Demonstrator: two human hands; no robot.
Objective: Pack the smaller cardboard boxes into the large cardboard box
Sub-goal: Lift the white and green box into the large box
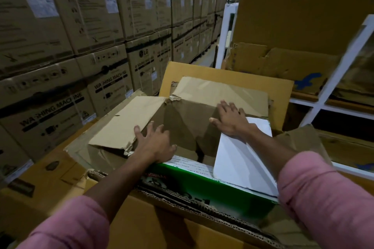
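A large cardboard box stands open in front of me, its far flap upright and its torn near edge low in the frame. Inside it lies a battered brown cardboard box with crumpled flaps. My left hand presses on this brown box's near left part with fingers spread. My right hand lies flat on its right side, fingers straight. Below the hands sit a green printed box and a white flat box, tilted against the right inner side.
Stacks of washing machine cartons form a wall on the left. A white metal rack with flattened cardboard stands on the right. A narrow aisle runs between them, behind the large box.
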